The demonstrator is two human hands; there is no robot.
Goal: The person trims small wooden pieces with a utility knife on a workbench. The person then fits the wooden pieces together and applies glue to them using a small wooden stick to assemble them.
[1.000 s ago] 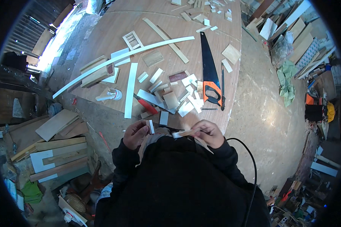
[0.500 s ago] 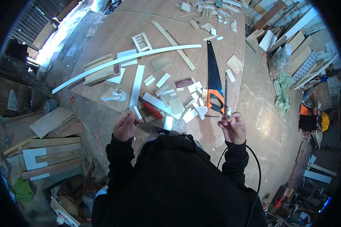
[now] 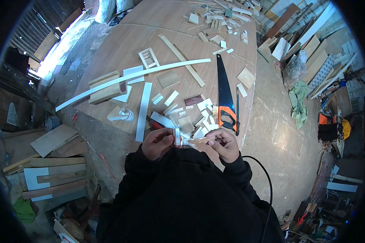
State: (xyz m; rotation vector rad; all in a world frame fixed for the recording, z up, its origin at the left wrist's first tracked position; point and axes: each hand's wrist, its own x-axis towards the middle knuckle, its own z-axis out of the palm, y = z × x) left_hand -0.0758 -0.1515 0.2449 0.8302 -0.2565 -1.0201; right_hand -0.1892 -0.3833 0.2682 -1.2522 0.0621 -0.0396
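My left hand is closed on a small white-faced wood block, held upright. From the right, my right hand pinches a slim, rough brown stick, whose pale end points at the block. Whether that end touches the block I cannot tell. Beyond my hands lie several small wood offcuts and a red-handled tool, partly hidden by my left hand. A handsaw with an orange and black handle lies past my right hand, a thin dark rod along its right side.
A long pale strip crosses the wooden tabletop at the left. Near it are a clear jar, a white board and a small wooden frame. More offcuts cover the far right. A black cable curves beside my right arm.
Both hands have come together in front of my body, the left moving right and the right moving left. The stick's pale end is now beside the block. My view has shifted slightly.
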